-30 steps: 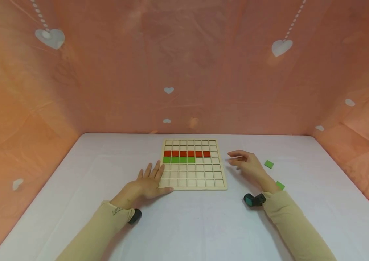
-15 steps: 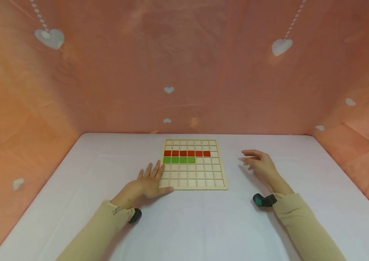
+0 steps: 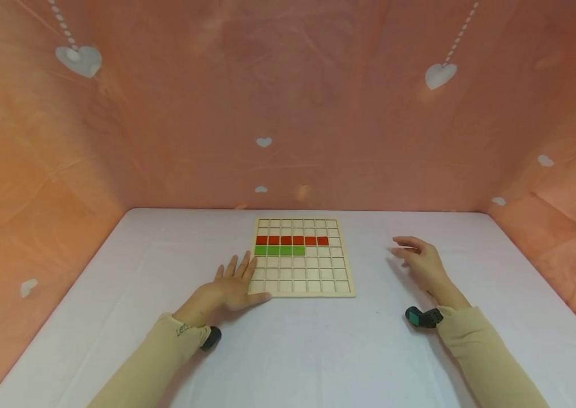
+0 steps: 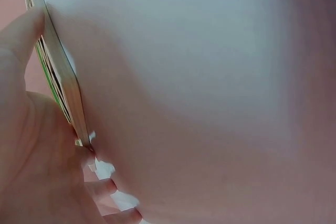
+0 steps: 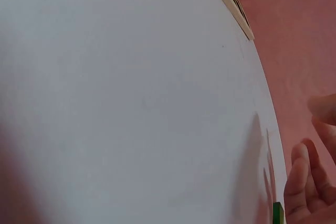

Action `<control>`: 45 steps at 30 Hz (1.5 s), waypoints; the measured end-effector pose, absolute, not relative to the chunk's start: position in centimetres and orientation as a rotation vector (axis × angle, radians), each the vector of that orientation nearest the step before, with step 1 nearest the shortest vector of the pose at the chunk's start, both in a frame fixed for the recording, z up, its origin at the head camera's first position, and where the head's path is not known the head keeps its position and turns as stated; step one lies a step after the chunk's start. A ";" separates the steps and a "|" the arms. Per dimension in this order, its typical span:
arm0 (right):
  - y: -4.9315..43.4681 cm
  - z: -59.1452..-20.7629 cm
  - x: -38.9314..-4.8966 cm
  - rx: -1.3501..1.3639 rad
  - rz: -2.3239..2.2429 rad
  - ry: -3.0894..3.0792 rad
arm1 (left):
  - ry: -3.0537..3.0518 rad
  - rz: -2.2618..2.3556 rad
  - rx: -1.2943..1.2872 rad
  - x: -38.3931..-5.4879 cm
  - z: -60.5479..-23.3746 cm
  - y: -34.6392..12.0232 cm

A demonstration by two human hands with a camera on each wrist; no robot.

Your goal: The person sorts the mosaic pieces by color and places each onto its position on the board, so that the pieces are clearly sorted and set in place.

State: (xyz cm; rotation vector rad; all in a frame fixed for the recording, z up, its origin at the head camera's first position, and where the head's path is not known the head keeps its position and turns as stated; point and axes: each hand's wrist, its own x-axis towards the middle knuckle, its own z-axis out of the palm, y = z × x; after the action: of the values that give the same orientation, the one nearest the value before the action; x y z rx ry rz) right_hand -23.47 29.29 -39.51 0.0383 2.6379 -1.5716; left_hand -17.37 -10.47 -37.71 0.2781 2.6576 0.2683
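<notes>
A pale wooden grid board lies flat on the table, with a row of red square tiles and, nearer, a shorter row of green square tiles in its cells. My left hand rests at the board's near left corner, fingers spread along the left side and thumb on the near edge; the left wrist view shows it touching the board edge. My right hand hovers right of the board, fingers loosely bent, holding nothing visible. In the right wrist view a green tile lies beside that hand; the head view hides it.
A white cloth-covered table carries the board near its back edge. An orange curtain with pale hearts stands behind and on both sides. Each wrist wears a small dark camera.
My right hand has moved to the right, away from the board, and now covers the place of the two loose green tiles seen earlier. The left hand and board have stayed put.
</notes>
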 end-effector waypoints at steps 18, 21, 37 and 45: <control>30.9 -39.7 -23.5 0.146 -1.431 2.663 | 2.661 0.288 0.288 -17.3 -37.8 -10.7; 31.3 -39.7 -23.4 0.137 -1.381 2.673 | 2.663 0.295 0.290 -17.4 -37.8 -10.7; 32.8 -39.5 -23.1 0.138 -1.245 2.643 | 2.668 0.277 0.306 -17.5 -37.6 -10.7; 33.1 -39.5 -23.1 0.104 -1.180 2.714 | 2.663 0.285 0.300 -17.6 -37.9 -10.6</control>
State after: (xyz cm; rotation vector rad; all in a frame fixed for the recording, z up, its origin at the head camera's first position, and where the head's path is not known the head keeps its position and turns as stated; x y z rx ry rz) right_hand -23.12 33.06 -39.50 0.1044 2.7139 -1.1796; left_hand -17.58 -10.57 -37.90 0.2997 2.6632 0.2847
